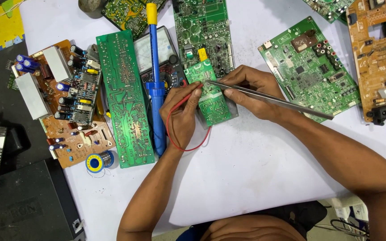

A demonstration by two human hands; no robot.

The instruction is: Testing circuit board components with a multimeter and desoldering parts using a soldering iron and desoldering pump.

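Your right hand (253,91) fingers pinch a long grey metal probe (271,99) like a pen, its tip touching the small green board (211,96). Your left hand (183,114) fingers close on a red wire (169,129) at the board's top edge. Keep both wrists resting on the white tabletop (255,169) so the tip stays steady, clear of the blue soldering tool (156,89) beside your left hand.

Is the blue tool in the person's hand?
No, the blue tool lies on the table beside the left hand, which holds a red wire.
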